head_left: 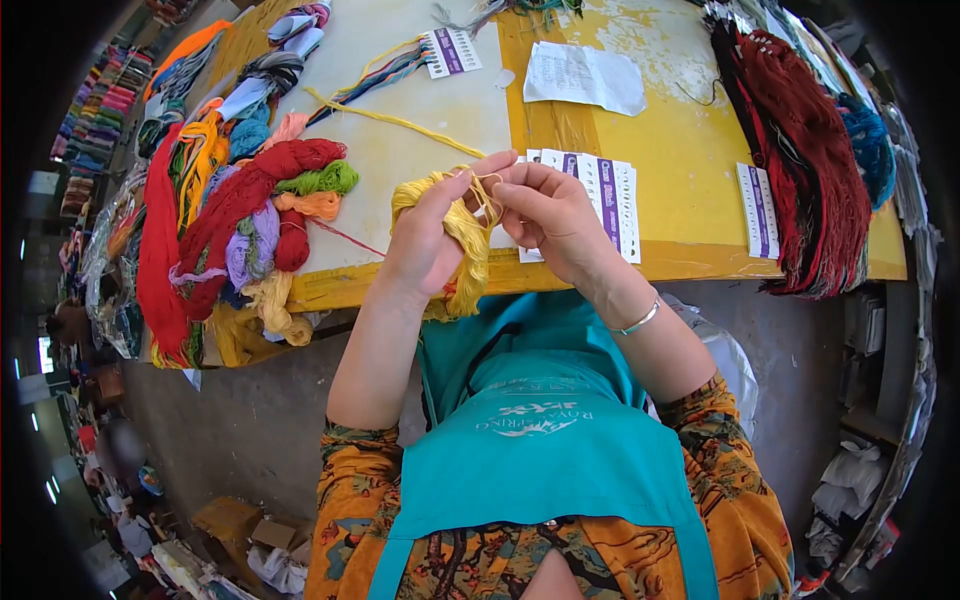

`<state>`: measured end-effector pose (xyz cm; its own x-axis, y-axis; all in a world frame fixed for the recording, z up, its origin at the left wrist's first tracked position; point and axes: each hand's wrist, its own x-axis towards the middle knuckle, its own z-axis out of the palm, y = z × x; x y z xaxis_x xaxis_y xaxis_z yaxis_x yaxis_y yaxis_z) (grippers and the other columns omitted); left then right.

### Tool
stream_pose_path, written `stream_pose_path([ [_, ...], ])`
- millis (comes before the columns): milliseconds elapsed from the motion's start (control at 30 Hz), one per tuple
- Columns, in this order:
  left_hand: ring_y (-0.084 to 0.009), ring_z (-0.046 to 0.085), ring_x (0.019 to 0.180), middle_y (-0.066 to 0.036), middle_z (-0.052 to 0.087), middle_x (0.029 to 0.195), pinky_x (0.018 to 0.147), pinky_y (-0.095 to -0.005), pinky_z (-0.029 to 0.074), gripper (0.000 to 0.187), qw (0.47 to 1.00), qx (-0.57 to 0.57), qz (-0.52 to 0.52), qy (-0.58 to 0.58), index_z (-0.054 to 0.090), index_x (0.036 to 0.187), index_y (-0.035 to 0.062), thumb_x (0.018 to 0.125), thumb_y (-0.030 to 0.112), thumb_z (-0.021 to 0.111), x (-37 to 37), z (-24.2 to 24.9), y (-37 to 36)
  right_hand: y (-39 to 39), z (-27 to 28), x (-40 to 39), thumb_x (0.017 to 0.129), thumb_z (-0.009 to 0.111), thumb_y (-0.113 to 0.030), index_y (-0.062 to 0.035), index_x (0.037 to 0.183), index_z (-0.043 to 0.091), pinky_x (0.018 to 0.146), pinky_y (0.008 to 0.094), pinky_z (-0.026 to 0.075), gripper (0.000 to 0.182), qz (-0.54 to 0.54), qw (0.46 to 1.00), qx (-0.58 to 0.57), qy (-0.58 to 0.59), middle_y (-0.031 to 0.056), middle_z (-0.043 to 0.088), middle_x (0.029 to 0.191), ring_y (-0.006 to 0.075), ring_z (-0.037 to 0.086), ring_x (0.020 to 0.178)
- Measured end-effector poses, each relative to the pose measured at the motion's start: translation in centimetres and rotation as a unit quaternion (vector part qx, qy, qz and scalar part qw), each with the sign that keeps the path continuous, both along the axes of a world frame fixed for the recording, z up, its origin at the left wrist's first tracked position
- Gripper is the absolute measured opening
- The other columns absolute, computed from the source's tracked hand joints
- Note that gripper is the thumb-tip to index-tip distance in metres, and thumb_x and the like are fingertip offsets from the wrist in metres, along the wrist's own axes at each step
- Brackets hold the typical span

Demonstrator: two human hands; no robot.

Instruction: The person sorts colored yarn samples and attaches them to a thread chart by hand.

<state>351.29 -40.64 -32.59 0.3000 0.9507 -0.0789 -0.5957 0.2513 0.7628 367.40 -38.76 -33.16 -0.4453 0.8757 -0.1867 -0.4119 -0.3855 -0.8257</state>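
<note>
A skein of yellow embroidery thread [468, 250] hangs from my left hand [428, 228], which is closed around its upper part. My right hand [560, 212] pinches a few yellow strands at the skein's top, its fingertips close to the left thumb. One yellow strand [395, 119] trails from the hands across the table to the far left. Just behind my right hand lie several white cards with purple bands [612, 190], partly covered by it. Another punched card [452, 52] farther back carries blue, yellow and reddish threads [385, 72].
Coloured skeins [235, 200] are heaped on the table's left side. Long dark red threads [805, 160] hang over the right edge beside a punched card [758, 210]. A creased paper sheet [585, 78] lies at the back. Cardboard boxes [235, 525] stand on the floor at lower left.
</note>
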Motion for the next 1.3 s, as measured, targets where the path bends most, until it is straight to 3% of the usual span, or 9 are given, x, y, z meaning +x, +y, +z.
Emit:
stream_pose_path([
  [167,-0.0211,0.049,0.122,-0.017,0.045,0.142,0.104,-0.0345,0.038,0.054,0.999,0.002,0.013,0.039,0.041,0.137,-0.0085,0.095,0.023,0.034,0.2,-0.2,0.1,0.1,-0.1,-0.1,0.089,0.067,-0.018,-0.0065,0.093,0.064,0.048,0.0181,0.033,0.012,0.028,0.998,0.019,-0.046,-0.0025,0.058,0.073,0.0027,0.048,0.058],
  [267,-0.0212,0.048,0.122,-0.016,0.044,0.143,0.104,-0.0351,0.038,0.054,0.998,0.006,0.008,0.063,0.041,0.137,-0.0078,0.093,0.023,0.034,0.3,-0.2,0.1,0.0,-0.2,-0.2,0.088,0.067,-0.017,-0.0079,0.088,0.064,0.049,0.0186,0.032,0.010,0.021,0.999,0.011,-0.039,-0.0026,0.058,0.073,0.0031,0.047,0.057],
  [500,-0.0234,0.049,0.122,-0.016,0.046,0.142,0.106,-0.0370,0.036,0.055,0.995,0.021,0.023,0.091,0.045,0.135,-0.0070,0.091,0.025,0.035,0.1,-0.5,0.1,0.0,-0.6,-0.1,0.089,0.064,-0.013,-0.0070,0.086,0.061,0.045,0.0185,0.032,0.007,-0.050,0.994,-0.072,0.072,0.0015,0.062,0.073,0.0046,0.049,0.054],
  [633,-0.0211,0.050,0.121,-0.016,0.051,0.135,0.097,-0.0327,0.043,0.044,0.999,0.028,0.025,0.012,0.052,0.130,-0.0026,0.094,0.022,0.043,-0.2,-0.5,0.4,0.1,-0.6,0.2,0.090,0.062,-0.012,-0.0057,0.088,0.060,0.042,0.0178,0.031,0.007,-0.045,0.992,-0.069,0.090,0.0047,0.065,0.072,0.0045,0.049,0.049],
  [700,-0.0161,0.058,0.102,-0.012,0.059,0.119,0.084,-0.0276,0.048,0.042,0.994,-0.003,0.102,0.030,0.051,0.130,-0.0038,0.093,0.017,0.053,0.4,0.0,0.2,0.1,-1.1,0.1,0.090,0.063,-0.011,-0.0050,0.088,0.061,0.041,0.0174,0.031,0.007,-0.050,0.996,-0.043,0.060,0.0060,0.066,0.073,0.0048,0.048,0.047],
  [733,-0.0161,0.058,0.102,-0.012,0.059,0.119,0.084,-0.0276,0.048,0.042,0.994,-0.004,0.102,0.030,0.051,0.130,-0.0038,0.093,0.017,0.053,0.3,-0.2,0.2,0.1,-1.2,0.1,0.090,0.063,-0.010,-0.0043,0.089,0.061,0.040,0.0170,0.031,0.006,-0.054,0.998,-0.016,0.030,0.0072,0.066,0.074,0.0051,0.047,0.045],
  [800,-0.0084,0.055,0.080,-0.005,0.061,0.101,0.072,-0.0221,0.046,0.047,0.993,0.042,0.080,0.070,0.048,0.132,-0.0041,0.088,0.009,0.063,-0.1,-0.7,0.5,0.0,-1.0,0.0,0.090,0.063,-0.010,-0.0040,0.088,0.061,0.040,0.0173,0.031,0.007,-0.055,0.998,0.001,0.012,0.0065,0.066,0.072,0.0046,0.048,0.046],
  [900,-0.0042,0.047,0.068,-0.001,0.058,0.090,0.063,-0.0187,0.041,0.052,0.989,0.046,0.102,0.102,0.045,0.134,-0.0047,0.086,0.006,0.064,0.3,-0.5,0.4,-0.2,-0.8,-0.1,0.090,0.063,-0.010,-0.0036,0.089,0.062,0.041,0.0173,0.032,0.006,-0.052,0.998,0.019,-0.008,0.0066,0.066,0.072,0.0043,0.049,0.047],
  [1300,-0.0030,0.045,0.065,0.001,0.055,0.083,0.062,-0.0170,0.039,0.055,0.987,0.040,0.097,0.121,0.042,0.137,-0.0051,0.086,0.003,0.061,0.3,-0.5,0.4,-0.1,-1.2,0.0,0.092,0.061,-0.010,-0.0063,0.092,0.060,0.042,0.0174,0.033,0.003,-0.061,0.998,0.006,0.018,0.0075,0.066,0.073,0.0048,0.048,0.046],
])
